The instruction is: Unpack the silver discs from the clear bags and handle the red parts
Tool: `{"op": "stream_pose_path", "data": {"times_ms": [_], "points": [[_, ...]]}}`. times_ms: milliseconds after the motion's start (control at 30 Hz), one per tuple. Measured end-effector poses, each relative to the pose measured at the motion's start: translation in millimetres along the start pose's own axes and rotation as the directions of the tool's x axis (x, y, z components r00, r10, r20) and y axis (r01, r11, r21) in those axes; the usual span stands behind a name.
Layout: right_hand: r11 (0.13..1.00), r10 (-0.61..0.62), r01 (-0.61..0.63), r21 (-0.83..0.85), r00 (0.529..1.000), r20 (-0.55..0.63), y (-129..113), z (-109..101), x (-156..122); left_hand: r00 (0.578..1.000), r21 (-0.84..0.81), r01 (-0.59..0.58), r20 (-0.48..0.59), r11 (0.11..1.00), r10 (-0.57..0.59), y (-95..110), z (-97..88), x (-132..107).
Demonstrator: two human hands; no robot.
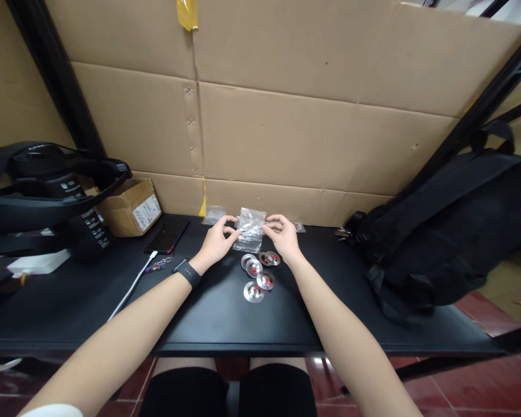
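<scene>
A clear plastic bag (250, 227) is held up between my two hands above the far part of the black table. My left hand (219, 240) pinches its left edge, and my right hand (283, 236) grips its right edge. Just nearer to me lie several round silver metal discs with red marks (254, 292), some overlapping. Behind my left hand, more clear plastic bags (214, 215) rest against the cardboard. Beyond my right hand, a small bag with something red in it (298, 227) is partly hidden.
A cardboard wall (278, 139) stands behind the black table (226, 324). To the left are a small cardboard box (132, 207), a phone (167, 234), a white cable (132, 286), a keyring (160, 265) and a black headset (47, 197). A black backpack (451, 231) fills the right side.
</scene>
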State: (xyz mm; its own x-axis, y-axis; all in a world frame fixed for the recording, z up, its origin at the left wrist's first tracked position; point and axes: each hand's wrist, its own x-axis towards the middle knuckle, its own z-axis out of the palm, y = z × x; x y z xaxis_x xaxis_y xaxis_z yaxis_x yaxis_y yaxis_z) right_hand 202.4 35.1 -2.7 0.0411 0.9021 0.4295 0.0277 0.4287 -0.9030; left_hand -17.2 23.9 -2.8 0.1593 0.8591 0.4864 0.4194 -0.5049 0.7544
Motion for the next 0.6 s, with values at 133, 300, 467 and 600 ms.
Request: {"op": "stream_pose_path", "data": {"times_ms": [133, 300, 467, 600], "points": [[1.000, -0.003, 0.003, 0.018, 1.000, -0.005, 7, 1, 1, 0.969, 0.273, -0.224, -0.044, 0.936, 0.244, 10, -3.3, -4], [1.000, -0.001, 0.001, 0.013, 1.000, 0.017, 8, 2, 0, 0.902, 0.509, -0.428, 0.192, 0.747, 0.386, 25, 1.1, -12], [0.999, -0.009, 0.006, 0.042, 0.998, 0.068, 1, 7, -3, 0.878, 0.594, -0.458, 0.184, 0.662, 0.442, 21, 9.9, -11], [0.999, -0.047, 0.047, -0.005, 0.999, 0.015, 0, 3, -1, 0.897, 0.666, -0.384, 0.105, 0.639, 0.430, 3, -8.6, 9]]}}
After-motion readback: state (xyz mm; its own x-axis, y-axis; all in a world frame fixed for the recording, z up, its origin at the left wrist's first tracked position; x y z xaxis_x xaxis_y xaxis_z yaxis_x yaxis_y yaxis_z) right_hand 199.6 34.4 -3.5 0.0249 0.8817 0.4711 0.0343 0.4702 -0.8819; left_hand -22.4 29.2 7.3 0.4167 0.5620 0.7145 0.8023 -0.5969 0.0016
